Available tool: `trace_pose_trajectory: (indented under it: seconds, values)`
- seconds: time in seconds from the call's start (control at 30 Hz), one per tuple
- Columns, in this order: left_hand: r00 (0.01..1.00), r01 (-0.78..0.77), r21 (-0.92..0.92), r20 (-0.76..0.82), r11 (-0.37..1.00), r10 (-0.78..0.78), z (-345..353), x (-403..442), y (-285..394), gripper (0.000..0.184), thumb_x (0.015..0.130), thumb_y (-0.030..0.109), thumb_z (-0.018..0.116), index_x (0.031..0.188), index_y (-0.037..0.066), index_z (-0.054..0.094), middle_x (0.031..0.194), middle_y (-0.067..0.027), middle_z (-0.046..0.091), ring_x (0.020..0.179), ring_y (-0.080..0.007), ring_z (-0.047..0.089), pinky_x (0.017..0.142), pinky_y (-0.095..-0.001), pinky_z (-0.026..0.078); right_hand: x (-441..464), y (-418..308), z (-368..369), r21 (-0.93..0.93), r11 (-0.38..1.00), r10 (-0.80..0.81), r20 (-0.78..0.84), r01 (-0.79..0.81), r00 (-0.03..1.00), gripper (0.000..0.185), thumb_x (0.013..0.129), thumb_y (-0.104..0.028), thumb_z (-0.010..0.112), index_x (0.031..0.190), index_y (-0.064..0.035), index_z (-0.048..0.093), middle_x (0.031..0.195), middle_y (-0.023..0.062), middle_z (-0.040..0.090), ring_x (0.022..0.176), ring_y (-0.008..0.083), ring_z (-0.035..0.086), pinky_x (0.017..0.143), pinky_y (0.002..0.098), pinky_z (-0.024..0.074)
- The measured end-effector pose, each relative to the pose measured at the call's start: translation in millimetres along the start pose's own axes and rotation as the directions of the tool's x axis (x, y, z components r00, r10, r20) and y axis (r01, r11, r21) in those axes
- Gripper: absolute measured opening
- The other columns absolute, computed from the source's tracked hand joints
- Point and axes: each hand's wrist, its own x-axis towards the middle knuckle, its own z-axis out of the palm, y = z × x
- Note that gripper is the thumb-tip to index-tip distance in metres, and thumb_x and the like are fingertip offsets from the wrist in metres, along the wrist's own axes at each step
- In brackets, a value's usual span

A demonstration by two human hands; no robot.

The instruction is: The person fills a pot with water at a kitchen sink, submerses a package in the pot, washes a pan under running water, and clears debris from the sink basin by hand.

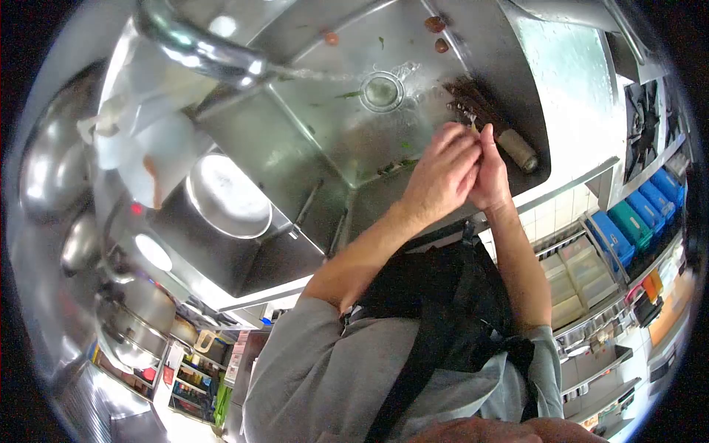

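Over the right part of a steel sink (295, 133), my left hand (445, 171) and my right hand (489, 171) are pressed together. Their fingers are closed around something small; only a pale tip shows between the fingertips, too little to name. Just beyond and to the right of them, a brush (517, 150) with a thick light handle and dark bristles lies in the sink. A round drain (382, 91) sits farther forward, with water around it and green scraps nearby.
A steel faucet pipe (199, 48) reaches in from the upper left, with water streaming toward the drain. Brown round pieces (434, 24) lie at the sink's far side. A round metal bowl (229, 196) is at the left. Blue bins (611, 238) stand at the right.
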Motion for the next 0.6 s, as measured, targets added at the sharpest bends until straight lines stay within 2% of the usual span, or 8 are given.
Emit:
trace_pose_trajectory:
  seconds: [0.03, 0.1, 0.23, 0.3, 0.33, 0.47, 0.53, 0.6]
  values:
    - [0.996, -0.088, 0.259, 0.026, 0.962, 0.084, -4, -2, 6, 0.032, 0.085, 0.019, 0.068, 0.116, 0.013, 0.066, 0.123, -0.0043, 0.066, 0.121, -0.0320, 0.055, 0.110, -0.0536, 0.028, -1, 0, 2, 0.128, 0.990, 0.060, -0.002, -0.059, 0.998, 0.059, 0.104, -0.053, 0.034, 0.121, -0.0019, 0.059, 0.109, 0.0141, 0.066, 0.100, 0.0226, 0.064, 0.090, 0.0350, 0.0526]
    - [0.996, -0.062, 0.237, 0.078, 0.970, 0.045, -7, -13, -1, 0.036, 0.085, 0.021, 0.064, 0.121, 0.015, 0.066, 0.129, -0.0007, 0.064, 0.130, -0.0325, 0.048, 0.113, -0.0569, 0.014, 3, -5, -8, 0.111, 0.993, 0.046, -0.013, -0.045, 0.999, 0.049, 0.105, -0.047, 0.038, 0.115, -0.0032, 0.060, 0.100, 0.0133, 0.066, 0.095, 0.0227, 0.066, 0.080, 0.0345, 0.0565]
    - [0.979, -0.183, -0.083, -0.105, 0.980, 0.174, -15, -8, -33, 0.022, 0.083, 0.008, 0.067, 0.105, 0.009, 0.070, 0.110, -0.0071, 0.071, 0.105, -0.0287, 0.066, 0.099, -0.0431, 0.042, -10, -23, -17, -0.017, 0.999, -0.035, -0.114, 0.033, 0.993, 0.029, 0.104, -0.030, 0.048, 0.109, -0.0034, 0.058, 0.088, 0.0093, 0.062, 0.080, 0.0183, 0.064, 0.054, 0.0274, 0.0544]
    - [0.937, 0.093, -0.273, -0.302, 0.958, -0.177, 6, -6, -75, 0.006, 0.086, 0.002, 0.066, 0.092, 0.004, 0.066, 0.094, -0.0116, 0.069, 0.086, -0.0277, 0.068, 0.078, -0.0370, 0.053, -18, -33, -19, 0.012, 0.995, -0.097, -0.180, 0.101, 0.979, 0.026, 0.104, -0.032, 0.047, 0.098, -0.0101, 0.059, 0.083, 0.0037, 0.062, 0.068, 0.0118, 0.058, 0.055, 0.0240, 0.0507]
    - [0.935, 0.045, -0.164, -0.342, 0.985, -0.099, 14, -1, -105, 0.008, 0.086, 0.002, 0.067, 0.094, 0.002, 0.066, 0.094, -0.0116, 0.069, 0.085, -0.0301, 0.067, 0.076, -0.0369, 0.054, -21, -34, -32, 0.081, 0.988, -0.120, -0.167, 0.135, 0.979, 0.022, 0.101, -0.029, 0.052, 0.098, -0.0069, 0.056, 0.085, 0.0074, 0.059, 0.071, 0.0165, 0.058, 0.049, 0.0258, 0.0487]
    - [0.975, 0.182, 0.086, 0.110, 0.979, -0.191, 72, -7, -166, 0.023, 0.084, 0.007, 0.069, 0.107, 0.005, 0.065, 0.110, -0.0114, 0.067, 0.096, -0.0327, 0.067, 0.083, -0.0410, 0.054, -38, -35, -59, 0.109, 0.973, -0.186, -0.153, 0.203, 0.971, 0.023, 0.100, -0.030, 0.055, 0.094, -0.0082, 0.056, 0.083, 0.0078, 0.059, 0.069, 0.0156, 0.056, 0.051, 0.0266, 0.0484]
    - [0.829, -0.155, 0.296, 0.559, 0.943, -0.039, 109, -5, -175, 0.024, 0.088, 0.011, 0.063, 0.112, 0.008, 0.064, 0.124, -0.0120, 0.061, 0.108, -0.0316, 0.063, 0.089, -0.0429, 0.052, -46, -33, -62, 0.068, 0.983, -0.153, -0.187, 0.168, 0.970, 0.024, 0.099, -0.030, 0.056, 0.092, -0.0070, 0.057, 0.082, 0.0081, 0.059, 0.066, 0.0156, 0.056, 0.052, 0.0280, 0.0498]
    - [0.800, -0.274, 0.368, 0.599, 0.889, -0.001, 140, 1, -176, 0.026, 0.090, 0.013, 0.059, 0.115, 0.009, 0.064, 0.128, -0.0113, 0.059, 0.113, -0.0307, 0.059, 0.092, -0.0436, 0.051, -49, -29, -60, 0.018, 0.984, -0.171, -0.177, 0.177, 0.969, 0.024, 0.099, -0.030, 0.057, 0.092, -0.0063, 0.058, 0.082, 0.0083, 0.060, 0.066, 0.0158, 0.056, 0.052, 0.0284, 0.0507]
